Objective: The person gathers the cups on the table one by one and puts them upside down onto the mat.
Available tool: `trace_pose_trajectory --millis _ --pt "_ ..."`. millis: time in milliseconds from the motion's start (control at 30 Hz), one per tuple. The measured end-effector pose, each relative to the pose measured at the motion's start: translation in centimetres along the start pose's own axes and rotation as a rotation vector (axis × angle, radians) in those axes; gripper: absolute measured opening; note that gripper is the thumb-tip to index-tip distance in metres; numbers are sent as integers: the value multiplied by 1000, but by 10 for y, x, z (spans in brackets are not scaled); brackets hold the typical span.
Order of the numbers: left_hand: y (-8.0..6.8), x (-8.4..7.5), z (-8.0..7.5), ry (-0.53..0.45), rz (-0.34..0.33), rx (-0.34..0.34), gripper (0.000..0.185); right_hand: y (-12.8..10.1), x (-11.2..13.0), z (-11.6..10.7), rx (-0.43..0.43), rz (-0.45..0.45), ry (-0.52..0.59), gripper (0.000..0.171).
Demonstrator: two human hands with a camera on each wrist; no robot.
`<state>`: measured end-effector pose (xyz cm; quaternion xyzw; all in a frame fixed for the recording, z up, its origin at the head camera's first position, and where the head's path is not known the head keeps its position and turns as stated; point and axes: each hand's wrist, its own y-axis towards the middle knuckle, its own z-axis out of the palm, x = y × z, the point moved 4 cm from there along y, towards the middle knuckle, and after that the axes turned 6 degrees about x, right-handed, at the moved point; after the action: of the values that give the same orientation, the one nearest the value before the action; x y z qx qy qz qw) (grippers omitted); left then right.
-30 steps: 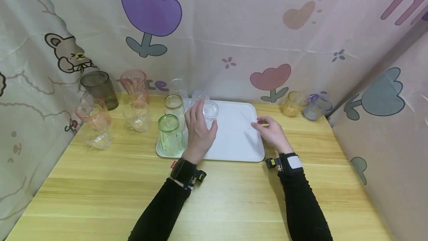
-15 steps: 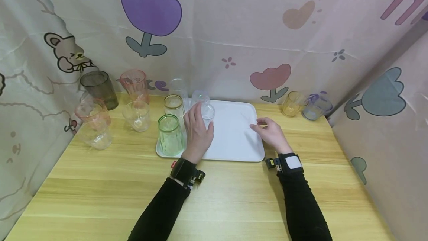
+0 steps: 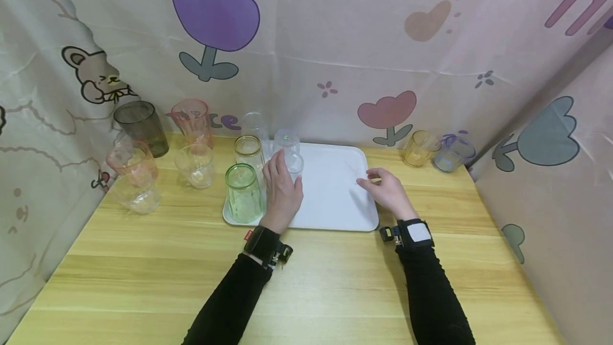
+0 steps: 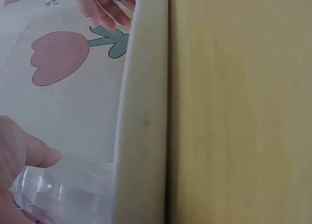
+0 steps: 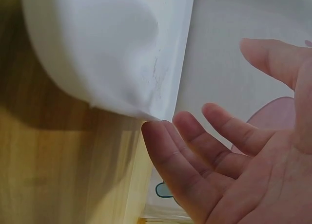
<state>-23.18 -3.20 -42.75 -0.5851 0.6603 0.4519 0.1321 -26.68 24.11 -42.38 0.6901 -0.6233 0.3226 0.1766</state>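
My left hand holds a small clear glass on the white tray. In the left wrist view the thumb lies against that clear glass, and the other fingers are partly out of frame. A green glass and a gold-rimmed glass stand on the tray left of this hand. Behind the held glass is another clear glass. My right hand hovers at the tray's right edge, fingers loosely bent with nothing in them; whether a fingertip touches the rim I cannot tell.
On the table's left are a dark grey glass, pink glasses and clear bowl-shaped glasses. A yellow glass and a bluish clear glass stand at the back right. A printed curtain hangs behind the table.
The left hand and the clear glass have shifted left and slightly towards me, closer to the green and gold-rimmed glasses. The right hand has barely moved.
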Motion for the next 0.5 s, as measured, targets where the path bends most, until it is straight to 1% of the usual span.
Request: trace_pose_trajectory --millis 100,267,400,500 --pt "0 2 1 1 -14 9 74 0 1 0 0 0 -3 68" --pt "0 5 1 -2 -59 34 75 -1 1 -1 4 0 -6 67" --pt "1 6 1 -10 -84 30 75 -1 1 -1 6 4 -12 67" --pt "2 6 0 -16 -81 15 73 -1 1 -1 8 8 -10 67"
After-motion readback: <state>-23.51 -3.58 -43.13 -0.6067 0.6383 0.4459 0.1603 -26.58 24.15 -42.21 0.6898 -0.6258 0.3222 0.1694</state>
